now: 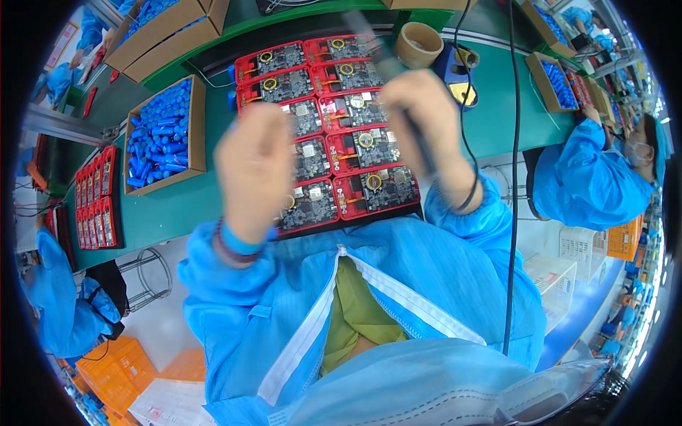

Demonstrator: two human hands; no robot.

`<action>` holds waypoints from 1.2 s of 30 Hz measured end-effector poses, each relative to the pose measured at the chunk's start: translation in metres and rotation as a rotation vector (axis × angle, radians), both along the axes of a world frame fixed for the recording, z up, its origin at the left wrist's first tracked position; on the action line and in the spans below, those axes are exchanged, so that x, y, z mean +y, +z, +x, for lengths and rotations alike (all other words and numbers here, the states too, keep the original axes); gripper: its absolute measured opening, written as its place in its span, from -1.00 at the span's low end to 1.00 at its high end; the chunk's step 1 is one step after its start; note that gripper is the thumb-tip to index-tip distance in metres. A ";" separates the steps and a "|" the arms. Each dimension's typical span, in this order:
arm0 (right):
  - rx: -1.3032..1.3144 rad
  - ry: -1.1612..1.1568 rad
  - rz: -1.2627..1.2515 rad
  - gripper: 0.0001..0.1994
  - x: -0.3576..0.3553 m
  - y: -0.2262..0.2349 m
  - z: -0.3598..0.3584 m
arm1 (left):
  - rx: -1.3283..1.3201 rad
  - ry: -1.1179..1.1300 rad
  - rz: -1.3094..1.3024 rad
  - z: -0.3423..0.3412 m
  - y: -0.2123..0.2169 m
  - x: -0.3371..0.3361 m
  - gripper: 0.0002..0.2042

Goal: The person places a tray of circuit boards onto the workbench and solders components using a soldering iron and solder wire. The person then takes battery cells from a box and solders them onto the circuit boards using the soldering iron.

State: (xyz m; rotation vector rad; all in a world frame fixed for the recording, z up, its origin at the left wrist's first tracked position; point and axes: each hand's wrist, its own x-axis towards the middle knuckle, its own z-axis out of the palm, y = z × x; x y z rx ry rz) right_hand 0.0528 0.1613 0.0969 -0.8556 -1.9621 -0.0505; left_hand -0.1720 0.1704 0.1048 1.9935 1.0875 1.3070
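Note:
Several red plastic cases [339, 186] with dark circuit boards inside sit in two columns in front of me on the green bench. My left hand [254, 167] is over the left column, blurred by motion, its fingers too smeared to read. My right hand [420, 106], over the right column's edge, is closed round a soldering iron [418, 142]. The iron's dark handle runs down along my palm, and its blurred front end points up and away. Its cord loops by my wrist. Round yellow-rimmed parts [374, 182] show on several boards.
A cardboard box [198, 131] of blue cylindrical cells stands to the left. Behind the cases are a tan round pot [418, 44] and a blue stand with a yellow sponge [462, 94]. A black cable [513, 177] hangs at the right. Co-workers in blue sit at both sides.

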 end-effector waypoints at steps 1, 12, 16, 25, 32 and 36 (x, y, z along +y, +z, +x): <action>0.125 -0.099 -0.061 -0.78 0.000 0.003 0.010 | -0.102 0.019 -0.016 -0.009 0.005 0.010 -0.96; 0.213 -0.385 0.122 -0.74 0.176 0.057 0.133 | -0.058 -0.127 -0.244 -0.007 -0.012 -0.015 -0.96; 0.397 -0.246 -0.092 -0.74 0.172 0.050 0.145 | -0.053 -0.112 -0.327 -0.014 -0.013 -0.024 -0.96; 0.373 -0.057 -0.312 -0.89 0.007 0.005 0.075 | 0.075 -0.251 -0.410 0.005 -0.043 -0.047 -0.98; 0.452 0.260 -0.541 -0.71 -0.087 -0.025 0.055 | 0.270 -0.248 -0.168 0.028 -0.067 -0.041 -0.97; 0.342 0.220 -0.551 -0.70 -0.098 -0.033 0.050 | 0.366 -0.202 0.018 0.035 -0.070 -0.039 -0.94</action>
